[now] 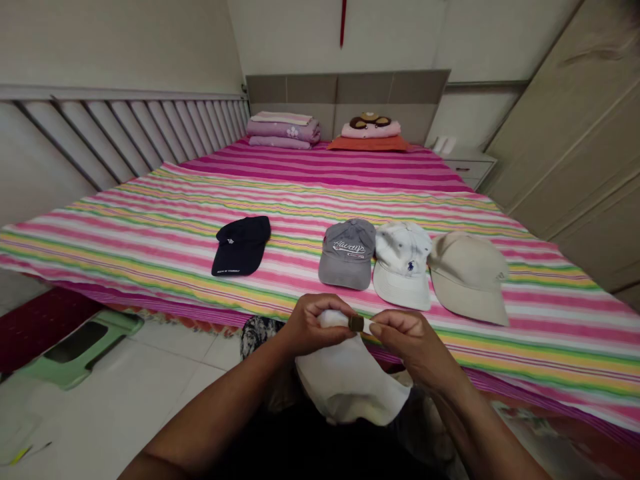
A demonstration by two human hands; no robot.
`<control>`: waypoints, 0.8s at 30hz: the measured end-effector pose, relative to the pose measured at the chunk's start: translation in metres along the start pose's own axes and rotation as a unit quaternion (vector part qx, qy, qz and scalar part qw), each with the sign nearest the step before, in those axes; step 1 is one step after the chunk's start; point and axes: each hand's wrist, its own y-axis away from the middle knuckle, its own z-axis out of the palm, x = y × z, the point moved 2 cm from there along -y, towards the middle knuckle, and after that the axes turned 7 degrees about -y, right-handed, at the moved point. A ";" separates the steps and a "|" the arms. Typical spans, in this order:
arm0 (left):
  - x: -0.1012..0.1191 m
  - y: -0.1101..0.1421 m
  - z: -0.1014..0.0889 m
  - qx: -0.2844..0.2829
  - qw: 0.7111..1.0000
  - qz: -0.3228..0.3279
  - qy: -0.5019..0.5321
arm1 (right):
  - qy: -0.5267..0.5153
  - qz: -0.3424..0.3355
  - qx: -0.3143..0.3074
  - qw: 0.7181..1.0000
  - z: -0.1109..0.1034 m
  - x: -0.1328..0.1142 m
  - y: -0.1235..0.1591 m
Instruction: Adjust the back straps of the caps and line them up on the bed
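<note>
A white baseball cap (345, 383) is held over my lap, with its strap and brass-coloured buckle (356, 324) uppermost. My left hand (315, 323) pinches the strap on the left of the buckle. On the other side, my right hand (403, 333) grips the strap's end between thumb and fingers. Beyond my hands, several caps lie on the bed: a navy cap (243, 247) stands apart at the left, while a grey cap (348, 253), a white cap with a small dark emblem (403, 263) and a beige cap (467, 273) sit side by side at the right.
The bed carries a striped sheet (165, 220). Folded purple bedding (283, 130) and a pink pillow stack (370, 130) rest by the headboard (310, 90). A green plastic stool (80, 347) stands on the tiled floor at the left; a white nightstand (470, 167) is at the far right.
</note>
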 end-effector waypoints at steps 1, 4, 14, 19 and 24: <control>-0.001 0.000 0.000 0.005 1.000 0.012 0.002 | 0.009 0.003 -0.002 1.000 -0.001 0.000 0.000; -0.003 0.000 0.001 0.007 1.000 0.022 0.002 | 0.027 0.011 -0.008 1.000 -0.001 -0.001 -0.001; 0.001 0.003 0.005 0.001 1.000 0.019 -0.022 | 0.012 0.004 -0.033 0.999 0.005 0.002 -0.003; -0.006 0.005 0.005 0.019 1.000 0.009 0.003 | -0.040 -0.013 -0.085 0.996 0.004 0.006 -0.003; -0.008 0.006 0.006 0.011 0.999 -0.036 0.022 | -0.026 -0.019 -0.081 0.996 0.005 0.008 -0.004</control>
